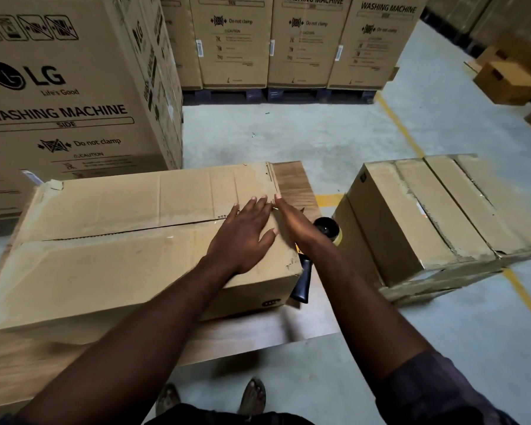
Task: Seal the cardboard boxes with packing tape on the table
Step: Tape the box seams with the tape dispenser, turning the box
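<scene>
Pressing your left hand [242, 237] flat on the cardboard box [120, 271] on the table [292, 179], probably to hold it closed, you lay your straight-fingered right hand [292, 219] at its edge beside the tape dispenser [304, 280].

Two hands [241, 237] [293, 222], one tape dispenser [303, 282]

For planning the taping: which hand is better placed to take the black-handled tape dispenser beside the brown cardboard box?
Right, likely. The right hand is at the right edge of the brown cardboard box, just above the black-handled tape dispenser on the wooden table; the left hand lies flat on the box top.
</scene>
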`<state>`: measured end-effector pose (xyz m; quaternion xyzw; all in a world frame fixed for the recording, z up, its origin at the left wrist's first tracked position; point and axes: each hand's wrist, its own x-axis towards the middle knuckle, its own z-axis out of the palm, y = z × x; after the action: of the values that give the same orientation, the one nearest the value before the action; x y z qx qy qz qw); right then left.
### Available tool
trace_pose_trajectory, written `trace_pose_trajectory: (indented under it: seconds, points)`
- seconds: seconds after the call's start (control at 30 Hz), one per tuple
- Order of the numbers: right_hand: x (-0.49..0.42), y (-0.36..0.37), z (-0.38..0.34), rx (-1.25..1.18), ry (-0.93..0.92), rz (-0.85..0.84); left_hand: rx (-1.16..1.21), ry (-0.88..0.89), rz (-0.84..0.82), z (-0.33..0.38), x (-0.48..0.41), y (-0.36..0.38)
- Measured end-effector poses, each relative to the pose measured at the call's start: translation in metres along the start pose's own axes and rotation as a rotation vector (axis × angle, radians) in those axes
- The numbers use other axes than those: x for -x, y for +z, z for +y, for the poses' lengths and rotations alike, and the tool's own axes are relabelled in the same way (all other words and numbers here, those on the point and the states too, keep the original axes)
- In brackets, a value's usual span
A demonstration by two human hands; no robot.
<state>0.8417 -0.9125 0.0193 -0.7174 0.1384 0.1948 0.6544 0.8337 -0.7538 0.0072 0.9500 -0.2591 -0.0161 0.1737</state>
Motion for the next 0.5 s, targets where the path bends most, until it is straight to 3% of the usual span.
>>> trace_pose_trajectory:
  seconds: [0.1, 0.23, 0.27, 0.4, 0.5]
  points:
    - [0.005, -0.018, 0.005, 0.061, 0.143, -0.113, 0.007, -0.004, -0.002, 0.000, 0.000, 0.001]
    - [-0.003, -0.014, -0.019, 0.428, -0.077, 0.307, 0.007, -0.001, -0.007, -0.001, -0.001, 0.001]
    - [-0.002, -0.004, -0.026, 0.423, -0.110, 0.326, 0.009, 0.001, -0.005, -0.001, -0.001, 0.000]
    - [0.002, 0.019, -0.013, 0.335, -0.031, 0.223, 0.027, 0.010, 0.006, 0.000, -0.001, -0.002]
    - [0.004, -0.003, 0.001, 0.077, 0.131, 0.077, 0.010, 0.007, -0.007, -0.001, 0.000, -0.001]
